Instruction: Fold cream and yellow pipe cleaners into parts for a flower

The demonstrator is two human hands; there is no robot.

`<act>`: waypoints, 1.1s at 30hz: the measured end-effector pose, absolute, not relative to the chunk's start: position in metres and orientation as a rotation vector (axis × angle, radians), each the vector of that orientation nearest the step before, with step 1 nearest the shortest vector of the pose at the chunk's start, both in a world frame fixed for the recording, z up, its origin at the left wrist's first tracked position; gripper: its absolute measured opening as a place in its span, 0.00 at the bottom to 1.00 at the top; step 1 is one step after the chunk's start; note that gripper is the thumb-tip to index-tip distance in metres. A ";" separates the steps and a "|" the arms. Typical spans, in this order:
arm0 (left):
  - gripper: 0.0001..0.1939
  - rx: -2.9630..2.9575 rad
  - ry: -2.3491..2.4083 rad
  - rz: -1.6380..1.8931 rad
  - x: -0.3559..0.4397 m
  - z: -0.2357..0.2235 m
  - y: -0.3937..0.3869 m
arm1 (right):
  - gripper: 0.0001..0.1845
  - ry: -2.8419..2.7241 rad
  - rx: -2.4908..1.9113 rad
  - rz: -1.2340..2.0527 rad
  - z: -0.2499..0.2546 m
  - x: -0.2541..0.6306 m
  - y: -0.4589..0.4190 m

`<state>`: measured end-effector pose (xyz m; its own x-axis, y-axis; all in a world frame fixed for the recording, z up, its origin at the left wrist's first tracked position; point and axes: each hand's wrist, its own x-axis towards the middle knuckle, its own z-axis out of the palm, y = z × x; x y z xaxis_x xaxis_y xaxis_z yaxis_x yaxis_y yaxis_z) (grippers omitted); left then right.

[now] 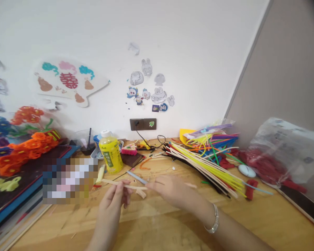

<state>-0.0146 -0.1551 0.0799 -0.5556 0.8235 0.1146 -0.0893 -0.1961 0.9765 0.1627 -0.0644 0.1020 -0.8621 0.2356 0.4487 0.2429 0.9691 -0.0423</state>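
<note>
My left hand [112, 200] pinches a cream pipe cleaner [125, 184] near its left part, low in the middle of the view. My right hand [170, 190] reaches in from the right, its closed fingertips at the pipe cleaner's right end, and a silver bracelet [213, 219] circles that wrist. A pale blue strip [136, 177] runs up from those fingers; I cannot tell whether it is held. A short bent cream piece [141, 194] lies just below the pipe cleaner. A blurred pixelated patch [69, 180] hides the area left of my left hand.
A wooden table [157, 223] bears a large heap of yellow, cream and black pipe cleaners [204, 167], a yellow bottle [110, 152], and a white mouse [247, 170]. Orange and blue pipe-cleaner flowers [28, 148] sit at left. A plastic bag of red material [277, 153] lies at right.
</note>
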 end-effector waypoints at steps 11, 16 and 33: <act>0.12 0.752 1.358 1.927 -0.026 0.078 -0.147 | 0.09 -2.324 -0.747 0.677 0.134 0.224 -0.005; 0.14 0.834 1.383 1.800 -0.021 0.080 -0.149 | 0.10 -2.181 -0.693 1.126 0.140 0.219 -0.018; 0.19 1.004 1.123 1.226 0.019 0.079 -0.166 | 0.16 -1.878 -0.694 1.444 0.110 0.151 -0.085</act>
